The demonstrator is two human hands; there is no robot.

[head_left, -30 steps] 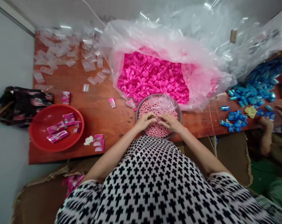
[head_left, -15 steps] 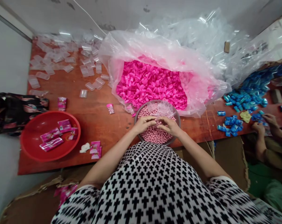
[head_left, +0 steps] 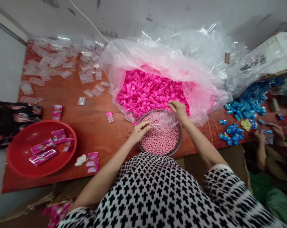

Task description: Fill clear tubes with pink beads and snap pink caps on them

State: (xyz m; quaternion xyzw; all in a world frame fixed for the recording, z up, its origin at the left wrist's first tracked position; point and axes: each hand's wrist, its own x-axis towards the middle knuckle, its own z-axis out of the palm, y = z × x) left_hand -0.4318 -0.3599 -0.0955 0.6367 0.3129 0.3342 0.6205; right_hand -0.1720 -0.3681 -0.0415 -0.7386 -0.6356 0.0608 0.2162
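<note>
My left hand (head_left: 140, 131) is over the left rim of a grey bowl (head_left: 180, 139), its fingers closed on a small clear plastic container that blends into the beads behind it. Small round pink beads (head_left: 159, 142) fill the bowl, and clear plastic containers (head_left: 166, 118) lie on them at the far side. My right hand (head_left: 178, 110) is above the front right of a heap of bright pink plastic caps (head_left: 148, 90). Its thumb and fingers are pinched together; anything between them is too small to make out.
A large plastic bag (head_left: 200, 74) surrounds the caps. One filled, capped container (head_left: 110, 117) stands left of the bowl. Clear containers (head_left: 86, 77) lie back left. A red basin (head_left: 17, 155) holds pink packets (head_left: 42, 146). Blue-wrapped pieces (head_left: 236, 133) and a co-worker's hands (head_left: 259, 136) are at right.
My hands, which met above the beads, have parted. The right one has moved up and away to the caps; the left has shifted slightly left. The whole view has shifted a little.
</note>
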